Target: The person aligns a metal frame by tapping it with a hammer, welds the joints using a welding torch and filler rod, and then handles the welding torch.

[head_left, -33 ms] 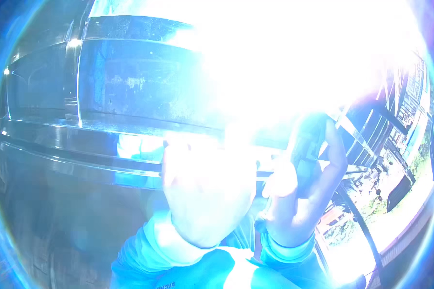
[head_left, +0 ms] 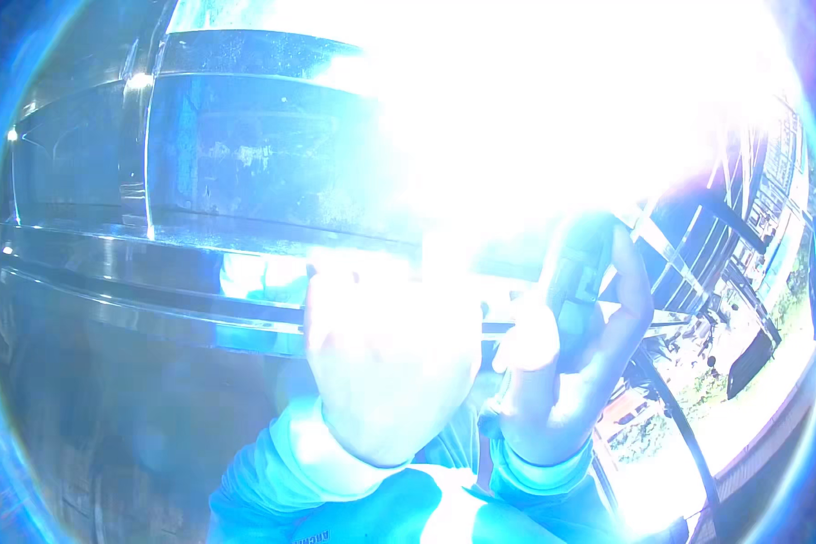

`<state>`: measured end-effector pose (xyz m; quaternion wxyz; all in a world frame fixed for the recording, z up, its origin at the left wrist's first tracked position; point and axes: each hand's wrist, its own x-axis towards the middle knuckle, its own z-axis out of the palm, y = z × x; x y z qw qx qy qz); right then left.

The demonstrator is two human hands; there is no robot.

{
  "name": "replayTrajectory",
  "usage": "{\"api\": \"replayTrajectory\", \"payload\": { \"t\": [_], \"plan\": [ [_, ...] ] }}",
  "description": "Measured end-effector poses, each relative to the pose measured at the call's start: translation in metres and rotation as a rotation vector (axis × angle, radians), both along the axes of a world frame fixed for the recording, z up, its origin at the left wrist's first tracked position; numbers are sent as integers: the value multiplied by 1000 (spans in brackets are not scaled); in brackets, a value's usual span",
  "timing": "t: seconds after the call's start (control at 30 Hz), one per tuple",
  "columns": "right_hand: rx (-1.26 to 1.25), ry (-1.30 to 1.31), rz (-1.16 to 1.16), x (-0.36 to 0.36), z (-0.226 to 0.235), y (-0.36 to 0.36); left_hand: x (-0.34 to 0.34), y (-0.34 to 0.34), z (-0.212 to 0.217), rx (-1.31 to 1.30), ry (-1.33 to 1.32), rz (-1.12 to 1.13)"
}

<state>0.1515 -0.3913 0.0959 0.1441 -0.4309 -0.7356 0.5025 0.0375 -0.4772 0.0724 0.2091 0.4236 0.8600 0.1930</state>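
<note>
Strong glare from the upper right washes out much of the scene, which is set against a large shiny metal tank (head_left: pixel 245 163) with a rolled horizontal rim band (head_left: pixel 136 290) running across its wall; daylight, greenery and dark railings (head_left: pixel 698 272) show at the right edge. Right hand (head_left: pixel 562 363): raised in front of the tank, fingers curled closed around a slim upright tool handle (head_left: pixel 576 272), the thumb and index finger wrapping it from either side; the upper end of the handle fades into the glare, so its working tip cannot be made out. Left hand (head_left: pixel 390 363): raised just beside the right one, back of the hand toward the camera, knuckles level with the rim band; it is overexposed, and whether its fingers are closed on anything or merely resting against the band cannot be told. Both wrists emerge from light blue sleeves (head_left: pixel 281 471) entering from the lower edge, with a ribbed cuff (head_left: pixel 535 467) visible at the right wrist. The tool handle stands between the right hand's fingers, near the tank's rim band and to the right of the left hand. Behind the hands, the tank wall above the band is dark and scuffed, with a vertical seam (head_left: pixel 150 136) at its left portion. Beyond the railings a lower outdoor area appears, small and indistinct.
</note>
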Motion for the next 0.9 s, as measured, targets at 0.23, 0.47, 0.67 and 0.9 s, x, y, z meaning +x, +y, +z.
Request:
{"api": "replayTrajectory", "payload": {
  "t": [0.23, 0.47, 0.67, 0.9],
  "plan": [
    [-111, -143, -234, -9, 11, -11, 1, 1, -4, 19, 6, 28],
    [-72, -96, -158, -6, 6, -7, -1, 2, -1, 5, -2, 3],
    [-66, -92, -121, -5, 5, -9, 0, 0, -4, 16, 8, 12],
    [-107, -89, -136, -7, 13, -6, 0, 1, -3, 38, 80, -34]
  ]
}}
